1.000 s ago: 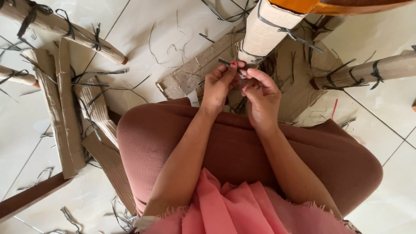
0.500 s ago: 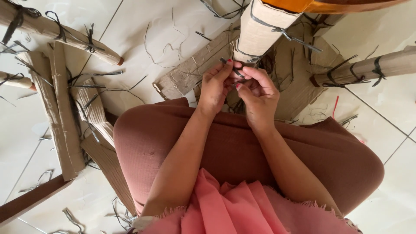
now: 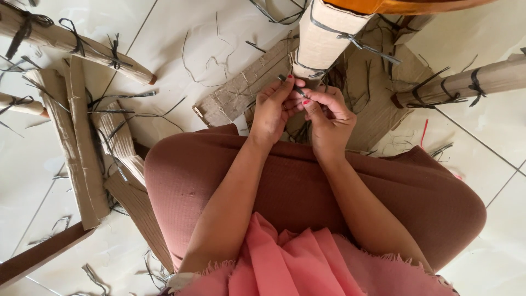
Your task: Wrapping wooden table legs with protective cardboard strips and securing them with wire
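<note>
Pinching a dark strap [image 3: 290,85] between them, the left hand [image 3: 272,112] and right hand [image 3: 329,118] meet over the lap. Both sets of fingers grasp it just below the cardboard-wrapped leg [image 3: 323,38]. Cardboard strips [image 3: 82,142] lie on the floor [image 3: 181,33].

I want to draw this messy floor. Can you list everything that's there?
thin dark strap piece: one, pinched in both hands
cardboard-wrapped leg tied with dark straps: one, brown, just above the hands
wrapped cardboard rolls: several, brown, upper left and right
flat cardboard strips: several, brown, left floor
loose strap scraps: many, dark, scattered
white tiled floor: underneath
brown skirt: one, lap
left hand: one
right hand: one
</note>
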